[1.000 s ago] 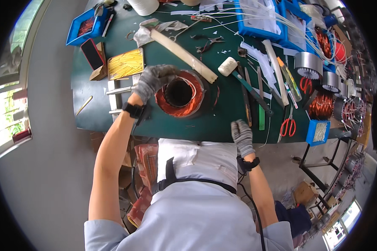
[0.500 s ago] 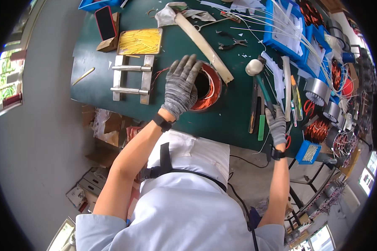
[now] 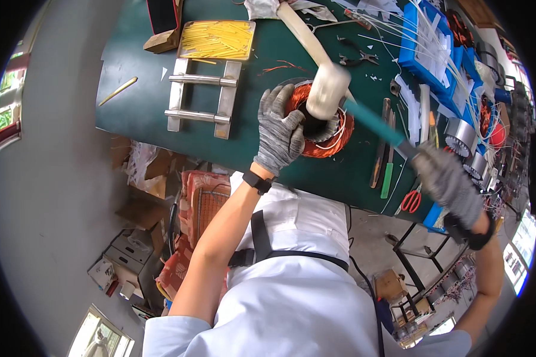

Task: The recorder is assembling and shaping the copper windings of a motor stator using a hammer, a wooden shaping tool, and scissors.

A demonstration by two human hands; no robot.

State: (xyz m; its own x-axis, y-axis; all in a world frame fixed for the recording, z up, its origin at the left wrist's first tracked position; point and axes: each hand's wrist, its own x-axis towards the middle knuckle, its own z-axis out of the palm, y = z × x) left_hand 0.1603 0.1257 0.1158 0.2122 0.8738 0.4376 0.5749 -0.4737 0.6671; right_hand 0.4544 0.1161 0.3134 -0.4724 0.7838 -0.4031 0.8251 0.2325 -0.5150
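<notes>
My right hand (image 3: 448,183), gloved in grey and a little blurred, is closed round the dark end of a mallet's teal handle. The mallet (image 3: 329,92) has a white head, raised in front of the stator's bore and hiding part of it. Below it on the green table sits a round motor stator (image 3: 341,138) with orange copper windings and some white wires. My left hand (image 3: 277,130), in a matching glove, grips the stator's left side, the thumb lying near the bore.
Left of the stator stand a metal frame with two bars (image 3: 175,98) and a tray of yellow strips (image 3: 217,40). To the right lie a green-handled tool (image 3: 388,178), red scissors (image 3: 411,201) and blue bins (image 3: 408,53). Pliers (image 3: 358,58) rest farther back.
My right hand has picked the mallet up off the table and swung its head over the stator. My left hand has gone from lying flat over the stator to gripping its side.
</notes>
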